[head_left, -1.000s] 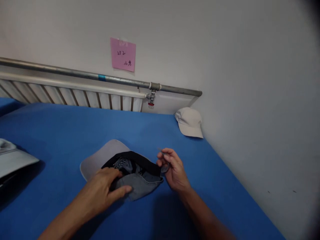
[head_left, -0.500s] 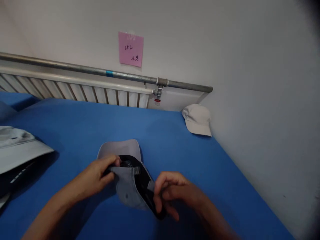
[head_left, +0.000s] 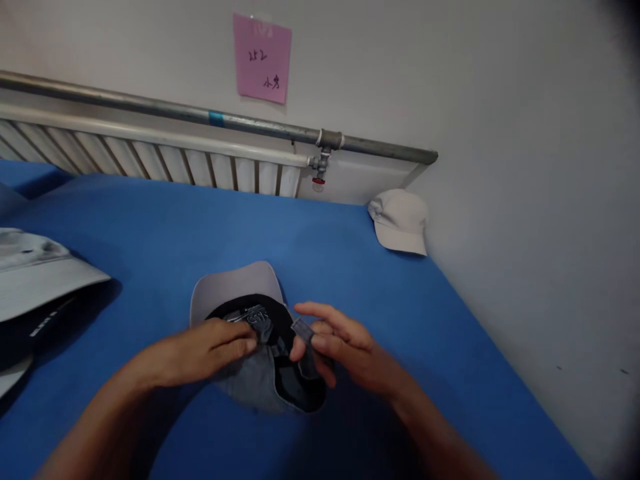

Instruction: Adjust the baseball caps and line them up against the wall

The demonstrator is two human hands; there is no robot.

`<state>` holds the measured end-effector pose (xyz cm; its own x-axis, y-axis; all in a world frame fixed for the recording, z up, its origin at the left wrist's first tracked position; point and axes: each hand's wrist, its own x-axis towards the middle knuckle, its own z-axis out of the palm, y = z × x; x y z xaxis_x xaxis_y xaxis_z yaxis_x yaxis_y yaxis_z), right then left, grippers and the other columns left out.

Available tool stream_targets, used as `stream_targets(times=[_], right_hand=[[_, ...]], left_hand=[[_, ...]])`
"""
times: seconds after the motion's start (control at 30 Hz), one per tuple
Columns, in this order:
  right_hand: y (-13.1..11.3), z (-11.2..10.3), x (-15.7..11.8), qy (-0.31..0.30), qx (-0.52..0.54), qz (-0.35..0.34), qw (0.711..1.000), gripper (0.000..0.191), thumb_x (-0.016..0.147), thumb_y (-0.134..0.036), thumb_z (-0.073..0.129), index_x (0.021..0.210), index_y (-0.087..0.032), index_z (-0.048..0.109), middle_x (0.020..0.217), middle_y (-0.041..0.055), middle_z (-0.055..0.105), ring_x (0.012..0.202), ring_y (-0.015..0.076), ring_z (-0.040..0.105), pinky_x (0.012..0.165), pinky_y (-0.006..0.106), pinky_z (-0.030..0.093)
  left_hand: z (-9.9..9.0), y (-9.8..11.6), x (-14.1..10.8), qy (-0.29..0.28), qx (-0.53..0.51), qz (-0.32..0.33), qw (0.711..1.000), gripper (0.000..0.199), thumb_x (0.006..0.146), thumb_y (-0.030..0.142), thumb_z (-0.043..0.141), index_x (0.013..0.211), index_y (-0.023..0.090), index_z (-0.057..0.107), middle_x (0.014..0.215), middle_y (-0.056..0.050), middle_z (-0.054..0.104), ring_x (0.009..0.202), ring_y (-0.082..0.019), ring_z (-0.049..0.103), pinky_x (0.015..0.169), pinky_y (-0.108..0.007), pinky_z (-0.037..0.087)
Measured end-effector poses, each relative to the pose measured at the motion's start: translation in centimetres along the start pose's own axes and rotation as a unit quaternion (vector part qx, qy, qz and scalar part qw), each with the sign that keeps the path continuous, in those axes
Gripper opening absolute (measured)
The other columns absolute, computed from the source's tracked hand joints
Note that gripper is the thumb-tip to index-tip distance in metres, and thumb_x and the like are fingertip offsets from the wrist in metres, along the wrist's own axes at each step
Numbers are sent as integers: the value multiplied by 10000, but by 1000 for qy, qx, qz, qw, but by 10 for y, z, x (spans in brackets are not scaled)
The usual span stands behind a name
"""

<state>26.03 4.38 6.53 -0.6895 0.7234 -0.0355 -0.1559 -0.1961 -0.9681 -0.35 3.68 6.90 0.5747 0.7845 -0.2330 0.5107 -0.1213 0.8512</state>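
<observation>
A grey cap (head_left: pixel 250 393) lies on the blue surface with its dark inside facing up and its light brim (head_left: pixel 237 283) pointing away from me. My left hand (head_left: pixel 215 350) grips the cap's left edge, fingers closed over the rim. On the right, my right hand (head_left: pixel 340 343) pinches the cap's grey strap (head_left: pixel 303 329) between thumb and fingers, while its index finger is stretched out. The right rear edge of the cap lies just below that hand.
A pale cap (head_left: pixel 401 220) sits at the far right corner against the wall. At the left edge are light and dark caps (head_left: pixel 45 293). Behind the blue surface (head_left: pixel 320 267) run a radiator (head_left: pixel 173 160) and a metal pipe (head_left: pixel 165 110); a pink note (head_left: pixel 262 59) hangs above.
The cap has been opened wider, showing more of its inside. My right hand has risen and now pinches the strap; my left hand has shifted right. The view has tilted down slightly.
</observation>
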Motion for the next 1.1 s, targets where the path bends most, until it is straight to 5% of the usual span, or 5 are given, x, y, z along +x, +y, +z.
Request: stream_targets(times=[0.13,0.3,0.43,0.63,1.1], right_hand=[[-1,2,-1,27,-43,-24,998,422,922,-286,551,1340,-264,495,924,7,710,550,67,563,567,223,470],[-1,5,-1,63,-48,-63,995,193,922,-287,552,1092,-219,613,874,11,709,710,114,637,694,275,501],[6,10,5,73,-46,-14,996,153,927,-310,537,897,-183,616,697,-18,657,570,83,579,572,221,442],[10,17,10,92,-25,42,995,197,879,-374,592,863,-178,596,709,-34,633,467,40,468,472,187,365],[24,18,13,116,-27,83,989,167,818,-349,611,823,-183,628,626,-50,551,461,41,405,439,183,287]], left_hand=[[1,2,1,-98,-17,-8,995,293,884,320,539,1154,231,612,931,-9,641,783,-158,561,670,-237,436],[4,7,-2,-57,-102,10,993,206,809,173,568,1010,213,593,876,9,583,772,-137,518,653,-232,419],[5,5,-4,-53,-212,3,976,305,822,190,597,1124,227,581,896,3,573,800,-129,518,657,-224,417],[7,2,1,-84,-245,-29,965,255,762,323,726,954,193,621,749,39,546,652,-94,459,585,-210,377],[12,5,5,5,-221,-3,975,155,791,314,709,891,199,685,758,19,599,682,-107,493,615,-225,395]])
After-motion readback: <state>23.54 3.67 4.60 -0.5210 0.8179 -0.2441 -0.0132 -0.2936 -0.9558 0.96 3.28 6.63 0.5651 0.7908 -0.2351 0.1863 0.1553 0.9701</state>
